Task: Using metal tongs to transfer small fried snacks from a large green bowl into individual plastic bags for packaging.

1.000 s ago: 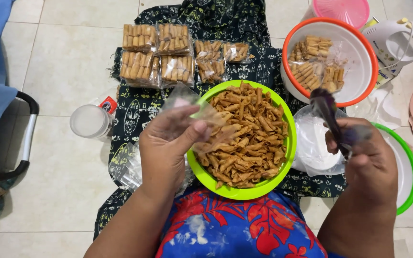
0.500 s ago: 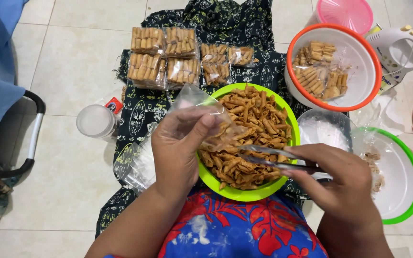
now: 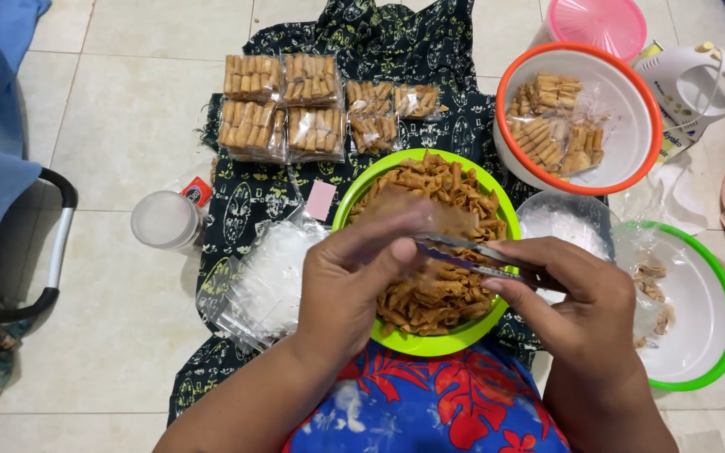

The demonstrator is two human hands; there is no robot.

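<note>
Rolled snacks [image 3: 430,260] are sitting heaped in the green bowl [image 3: 497,327] on the dark patterned cloth [image 3: 245,210], right under my hands. Going from the left: a round lidded tub [image 3: 164,220] is standing on the tiles, then a stack of empty clear bags [image 3: 274,281] is lying on the cloth. My left hand [image 3: 354,277] is pinching a small clear bag [image 3: 417,214] above the bowl, fingers closed on its edge. A second ago my right hand [image 3: 572,298] was off to the right over the white bowls; now it is coming in over the heap, clamped on metal tongs [image 3: 472,252] whose tips are meeting the bag. I am judging that a portion is going in now. Further right, an orange-rimmed bowl [image 3: 631,176] is holding filled packets.
</note>
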